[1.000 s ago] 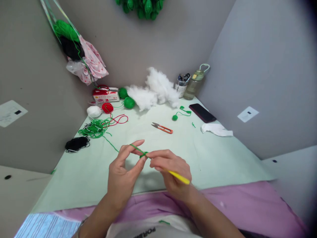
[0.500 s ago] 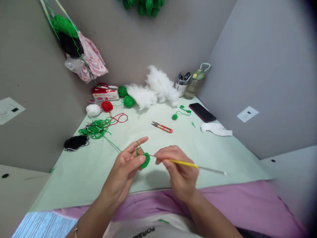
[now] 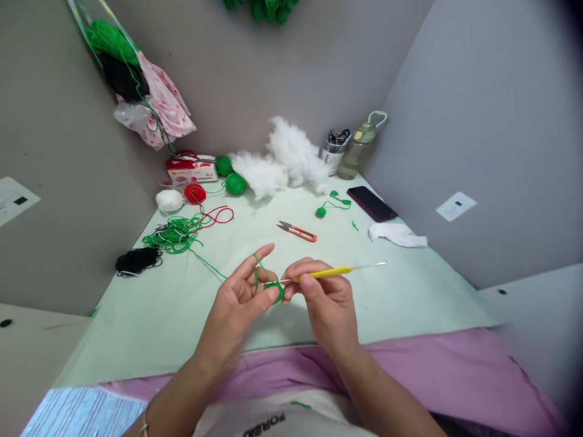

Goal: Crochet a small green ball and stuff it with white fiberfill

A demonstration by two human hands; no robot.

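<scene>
Between thumb and fingers, my left hand pinches a small green crochet piece. Green yarn loops over its raised index finger and trails left to a tangle of green yarn. My right hand grips a crochet hook by its yellow handle, with the metal tip pointing left across the top of the green piece. Both hands meet just above the table's near edge. Fingers partly cover the piece, so its stitches do not show clearly.
Orange thread snips lie beyond the hands. White stuffing, green yarn balls, a red ball and a boxed item with scissors line the back. A phone, pen cup and bottle stand right.
The hook has swung to a flatter angle, its rear end rising, and its tip has moved left over the piece. My left hand and the green piece have shifted slightly right.
</scene>
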